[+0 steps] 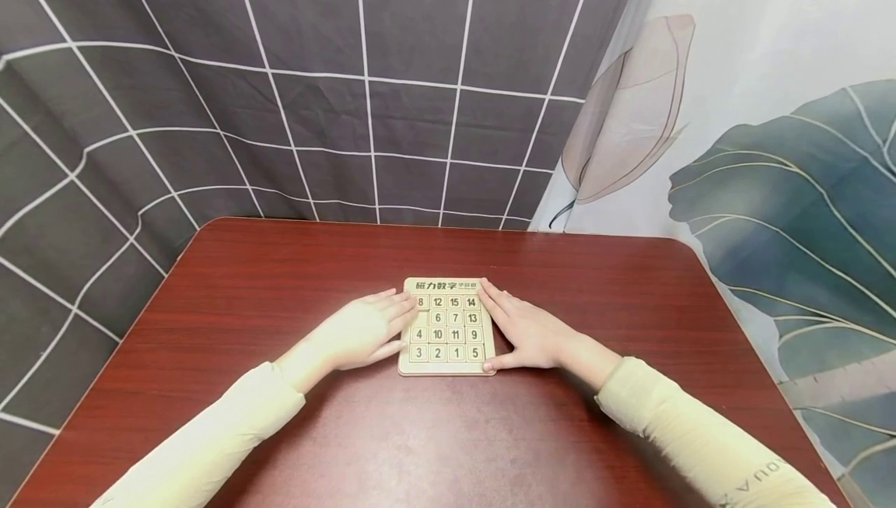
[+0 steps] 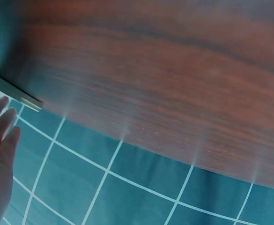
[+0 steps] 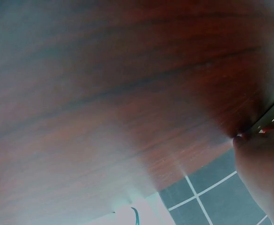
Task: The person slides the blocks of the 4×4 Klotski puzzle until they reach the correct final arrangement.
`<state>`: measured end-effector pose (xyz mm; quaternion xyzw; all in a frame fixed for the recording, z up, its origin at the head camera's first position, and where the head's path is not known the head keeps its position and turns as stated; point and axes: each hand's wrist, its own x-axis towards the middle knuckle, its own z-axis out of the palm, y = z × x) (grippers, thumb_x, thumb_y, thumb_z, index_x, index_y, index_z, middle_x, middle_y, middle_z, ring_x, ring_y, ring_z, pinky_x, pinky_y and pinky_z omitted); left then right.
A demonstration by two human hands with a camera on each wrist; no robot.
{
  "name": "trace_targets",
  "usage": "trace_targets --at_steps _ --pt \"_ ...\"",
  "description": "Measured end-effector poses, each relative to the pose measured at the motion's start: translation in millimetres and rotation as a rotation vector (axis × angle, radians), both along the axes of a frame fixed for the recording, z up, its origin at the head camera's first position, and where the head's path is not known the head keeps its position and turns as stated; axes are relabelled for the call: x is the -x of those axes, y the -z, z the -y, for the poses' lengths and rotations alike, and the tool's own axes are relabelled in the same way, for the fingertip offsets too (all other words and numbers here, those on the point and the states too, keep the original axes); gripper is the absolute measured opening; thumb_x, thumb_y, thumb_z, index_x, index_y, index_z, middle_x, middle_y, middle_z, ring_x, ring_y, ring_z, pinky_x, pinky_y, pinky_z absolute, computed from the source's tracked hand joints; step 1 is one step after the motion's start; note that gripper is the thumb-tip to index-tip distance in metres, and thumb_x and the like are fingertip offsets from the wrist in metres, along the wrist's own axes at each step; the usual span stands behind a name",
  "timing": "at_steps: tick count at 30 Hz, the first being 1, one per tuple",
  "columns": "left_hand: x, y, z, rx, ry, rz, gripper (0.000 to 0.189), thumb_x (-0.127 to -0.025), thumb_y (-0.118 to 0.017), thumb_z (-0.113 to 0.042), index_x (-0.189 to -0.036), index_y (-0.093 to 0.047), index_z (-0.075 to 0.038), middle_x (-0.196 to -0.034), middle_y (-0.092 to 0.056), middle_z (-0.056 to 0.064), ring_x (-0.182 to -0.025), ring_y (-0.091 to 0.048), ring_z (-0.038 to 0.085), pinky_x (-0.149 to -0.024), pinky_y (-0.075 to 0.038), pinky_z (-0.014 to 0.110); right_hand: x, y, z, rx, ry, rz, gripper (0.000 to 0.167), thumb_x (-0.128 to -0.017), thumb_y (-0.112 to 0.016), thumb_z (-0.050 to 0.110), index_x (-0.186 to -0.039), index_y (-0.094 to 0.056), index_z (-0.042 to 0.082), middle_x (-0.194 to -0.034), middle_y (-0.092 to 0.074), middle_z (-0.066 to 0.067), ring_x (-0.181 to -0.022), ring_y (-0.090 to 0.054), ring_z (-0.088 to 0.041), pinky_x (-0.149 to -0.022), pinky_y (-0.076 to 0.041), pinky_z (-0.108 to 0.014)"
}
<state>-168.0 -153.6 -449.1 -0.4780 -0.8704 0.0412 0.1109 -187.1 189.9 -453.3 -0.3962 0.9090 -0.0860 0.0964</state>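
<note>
On the table lies a pale wooden sliding number puzzle, with dark numbered tiles inside its frame and printed characters along the top. There is a gap below the 8 tile, in the left column. My left hand reaches it from the left with fairly straight fingers; the fingertips overlap the frame beside the 8, and the thumb is at the left edge. With my right hand I hold the right side, thumb on the lower corner and fingers along the upper edge. Both wrist views catch only a hand and the puzzle's edge.
The reddish-brown wooden table has rounded far corners. Behind it hangs a dark grey curtain with white grid lines. A white curtain with large leaf prints hangs at the right. Pale sleeves cover both forearms.
</note>
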Motion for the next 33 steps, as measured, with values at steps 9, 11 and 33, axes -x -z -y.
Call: trace_targets --at_steps 9,11,33 --pt "-29.7 1.5 6.2 -0.045 0.107 -0.037 0.057 -0.101 -0.068 -0.044 -0.140 -0.067 -0.001 -0.144 -0.069 0.014 -0.136 -0.066 0.027 -0.118 -0.052 0.041 1.5 1.1 -1 0.003 -0.003 -0.006 0.121 -0.089 -0.072 0.068 -0.168 -0.017 -0.004 -0.178 -0.011 -0.023 -0.161 -0.029 -0.042 -0.130 -0.034 -0.055" --pt "-32.4 2.6 6.8 -0.036 0.095 -0.031 0.058 -0.102 -0.067 -0.045 -0.141 -0.066 -0.002 -0.145 -0.068 0.013 -0.136 -0.066 0.027 -0.118 -0.052 0.040 1.8 1.5 -2 0.001 -0.001 -0.008 0.121 -0.089 -0.072 0.069 -0.168 -0.016 -0.004 -0.178 -0.011 -0.023 -0.161 -0.029 -0.042 -0.130 -0.034 -0.055" --pt "-24.5 3.7 4.8 -0.028 0.033 0.002 0.060 -0.102 -0.066 -0.042 -0.145 -0.062 0.000 -0.152 -0.062 0.015 -0.142 -0.061 0.028 -0.122 -0.048 0.042 0.2 1.8 -1 0.002 0.004 0.002 0.121 -0.089 -0.072 0.068 -0.168 -0.016 -0.004 -0.178 -0.010 -0.022 -0.162 -0.028 -0.040 -0.130 -0.034 -0.055"
